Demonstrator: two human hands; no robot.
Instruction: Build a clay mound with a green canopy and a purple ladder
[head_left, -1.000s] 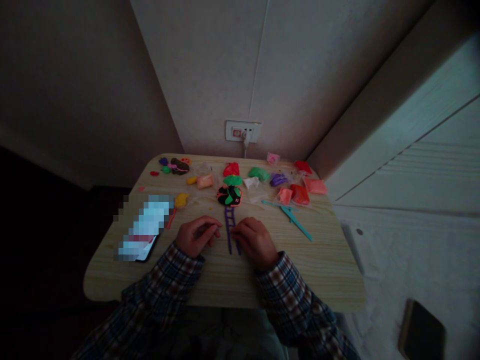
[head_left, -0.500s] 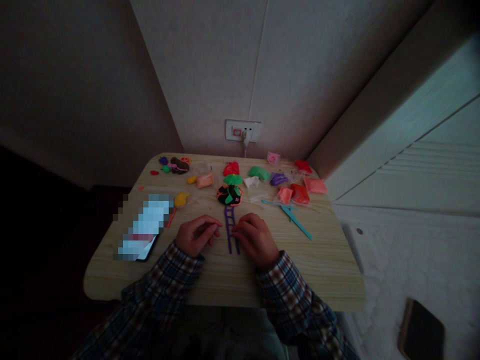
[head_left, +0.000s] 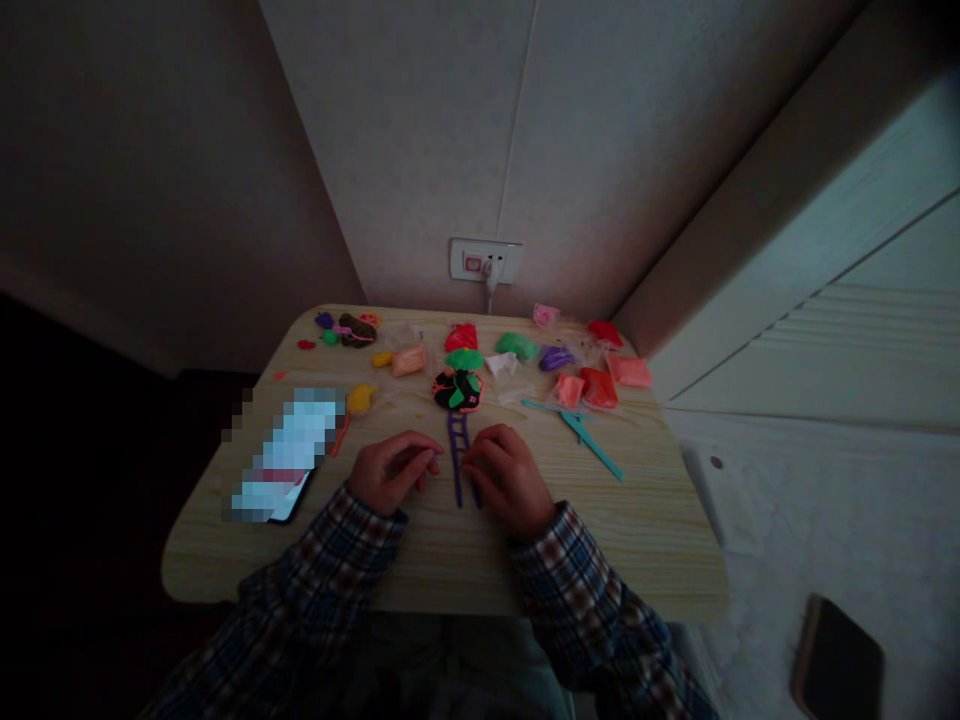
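A ladder of thin purple clay strips (head_left: 454, 462) lies flat on the table, its top end at a black clay piece (head_left: 459, 392) with green leaf shapes and pink trim. My right hand (head_left: 516, 482) is closed over the ladder's right rail, fingertips pinched at a rung; they hide part of it. Left of the ladder, my left hand (head_left: 391, 474) pinches a small purple bit of clay, apart from the ladder. A green clay cap (head_left: 465, 359) sits above the black piece.
A lit phone (head_left: 292, 455) lies at left, by yellow clay (head_left: 361, 398). Bagged clay, including green (head_left: 517, 346), purple (head_left: 556, 358) and red (head_left: 598, 387), lines the back. Teal tools (head_left: 592, 446) rest at right. A plugged socket (head_left: 486, 262) is on the wall.
My right fingertips have shifted very slightly on the ladder. The view has moved a touch; my left hand keeps its pinch in the same place.
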